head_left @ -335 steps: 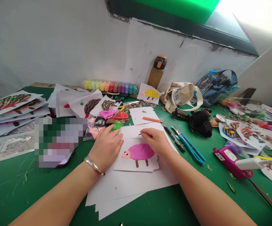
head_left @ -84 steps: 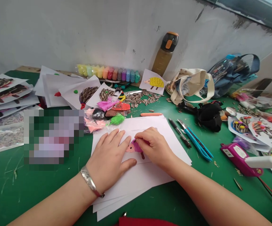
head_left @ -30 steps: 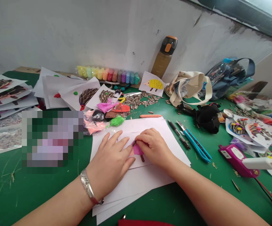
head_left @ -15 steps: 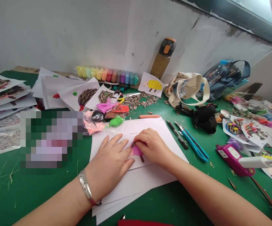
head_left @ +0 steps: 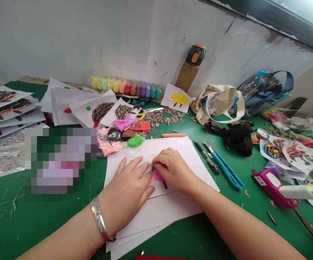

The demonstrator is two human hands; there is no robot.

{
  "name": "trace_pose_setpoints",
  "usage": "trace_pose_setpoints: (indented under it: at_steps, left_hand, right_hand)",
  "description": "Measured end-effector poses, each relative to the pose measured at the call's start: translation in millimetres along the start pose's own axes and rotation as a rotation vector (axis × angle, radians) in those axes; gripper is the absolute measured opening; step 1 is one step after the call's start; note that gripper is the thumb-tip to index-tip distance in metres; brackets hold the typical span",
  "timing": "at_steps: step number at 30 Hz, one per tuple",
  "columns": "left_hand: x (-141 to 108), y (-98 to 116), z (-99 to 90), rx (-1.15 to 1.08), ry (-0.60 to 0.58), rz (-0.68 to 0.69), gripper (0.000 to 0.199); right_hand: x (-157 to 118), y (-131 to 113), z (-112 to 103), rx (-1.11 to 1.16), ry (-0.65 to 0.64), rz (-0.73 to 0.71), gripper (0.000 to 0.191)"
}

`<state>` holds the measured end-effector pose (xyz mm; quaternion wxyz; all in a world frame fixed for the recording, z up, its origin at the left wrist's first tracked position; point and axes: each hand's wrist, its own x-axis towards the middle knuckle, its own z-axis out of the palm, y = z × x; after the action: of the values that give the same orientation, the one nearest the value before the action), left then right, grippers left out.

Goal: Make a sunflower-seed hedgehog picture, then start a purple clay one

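Observation:
My left hand (head_left: 131,189), with a silver bracelet at its wrist, lies flat with fingers spread on a sheet of white paper (head_left: 140,215). Beside its fingertips, pink and purple clay (head_left: 159,176) with a brown clay leg (head_left: 164,185) is stuck to the sheet. My right hand (head_left: 171,169) pinches a small dark sunflower seed (head_left: 153,168) at the edge of this clay. The right fingers cover part of the clay shape. More paper sheets lie underneath.
Loose sunflower seeds (head_left: 163,117) and bagged clay (head_left: 136,140) lie beyond the paper. A pen (head_left: 206,157) and a blue utility knife (head_left: 225,166) are to the right, near a magenta glue gun (head_left: 274,189). A bottle (head_left: 190,68) leans on the wall.
The view has shifted slightly, so the table items sit a little further right. Both hands keep nearly the same place, the right still pinching the seed at the clay.

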<state>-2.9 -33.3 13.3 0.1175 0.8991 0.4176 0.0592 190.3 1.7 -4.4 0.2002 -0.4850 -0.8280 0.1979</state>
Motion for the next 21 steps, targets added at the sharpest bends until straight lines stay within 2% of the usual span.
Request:
trace_pose_setpoints:
  at_steps: [14,18,21]
  left_hand:
    - [1,2,0.7,0.013,-0.005,0.007,0.03]
    - [0,0,-3.5,-0.026,-0.038,-0.004,0.029]
    - [-1,0,-6.1,-0.051,-0.05,-0.014,0.027]
  right_hand:
    - [-6,-1,5,-0.011,0.039,-0.008,0.017]
    - [-2,5,-14,0.035,0.118,0.001,0.02]
    - [11,20,-38,0.049,0.201,0.115,0.023]
